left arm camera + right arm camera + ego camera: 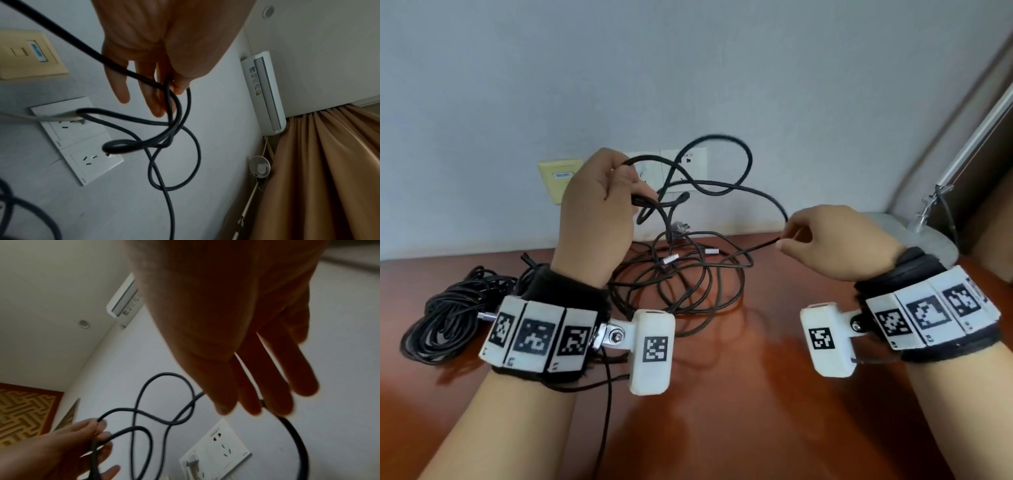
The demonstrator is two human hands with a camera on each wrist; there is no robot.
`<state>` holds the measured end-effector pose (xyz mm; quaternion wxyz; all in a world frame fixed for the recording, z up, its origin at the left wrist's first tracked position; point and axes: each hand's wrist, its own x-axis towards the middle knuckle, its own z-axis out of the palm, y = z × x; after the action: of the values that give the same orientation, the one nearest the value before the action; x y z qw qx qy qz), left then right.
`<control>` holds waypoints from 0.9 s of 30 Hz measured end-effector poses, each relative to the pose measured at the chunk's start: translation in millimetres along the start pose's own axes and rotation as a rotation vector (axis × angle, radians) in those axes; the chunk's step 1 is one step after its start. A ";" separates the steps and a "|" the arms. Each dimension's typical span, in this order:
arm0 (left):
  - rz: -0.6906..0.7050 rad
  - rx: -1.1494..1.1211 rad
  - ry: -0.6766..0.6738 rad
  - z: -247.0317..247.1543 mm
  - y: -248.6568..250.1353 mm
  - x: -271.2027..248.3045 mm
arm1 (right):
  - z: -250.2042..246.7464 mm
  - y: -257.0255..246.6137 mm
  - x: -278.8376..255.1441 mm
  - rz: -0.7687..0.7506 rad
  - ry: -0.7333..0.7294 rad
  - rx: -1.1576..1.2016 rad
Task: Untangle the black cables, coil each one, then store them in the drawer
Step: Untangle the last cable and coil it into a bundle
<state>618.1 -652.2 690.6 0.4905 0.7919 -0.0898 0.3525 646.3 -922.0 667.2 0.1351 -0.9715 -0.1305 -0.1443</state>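
A thick black cable (722,186) hangs in tangled loops in front of the wall. My raised left hand (631,186) grips two of its strands; in the left wrist view that hand (172,81) pinches the cable loops (185,129) with the thumb. Lower and to the right, my right hand (782,240) pinches a run of the same cable between thumb and forefinger. In the right wrist view the cable (296,434) passes behind the right hand's fingers (252,394). Thin black cables (681,277) lie tangled on the table below. No drawer is in view.
A coiled black cable bundle (445,318) lies at the table's left. The red-brown wooden table (756,394) meets a wall with white sockets (688,164) and a yellow plate (556,180). A grey lamp base (914,233) stands at the right.
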 end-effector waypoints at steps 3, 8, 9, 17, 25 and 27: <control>0.002 -0.010 -0.042 7.1 1.8 -4.4 | -9.8 -20.4 -6.1 -0.073 0.099 0.096; 0.110 0.060 -0.137 20.5 12.0 -13.3 | 0.1 -66.3 -15.3 -0.165 0.050 0.426; 0.123 0.054 -0.170 22.6 14.1 -15.1 | 5.0 -69.3 -15.0 -0.154 0.063 0.461; 0.079 0.045 -0.250 23.8 17.9 -18.5 | -12.6 -61.0 -8.9 0.062 -0.165 1.009; 0.000 -0.069 -0.217 17.1 7.7 -11.1 | -35.9 -9.3 -0.8 0.190 0.085 1.106; -0.002 -0.082 -0.223 16.0 7.8 -10.5 | -29.6 0.1 2.1 0.201 0.171 0.902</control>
<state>614.0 -671.6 685.1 0.5095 0.8057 -0.1575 0.2577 641.1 -930.6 695.2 0.5675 -0.8082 -0.0737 -0.1388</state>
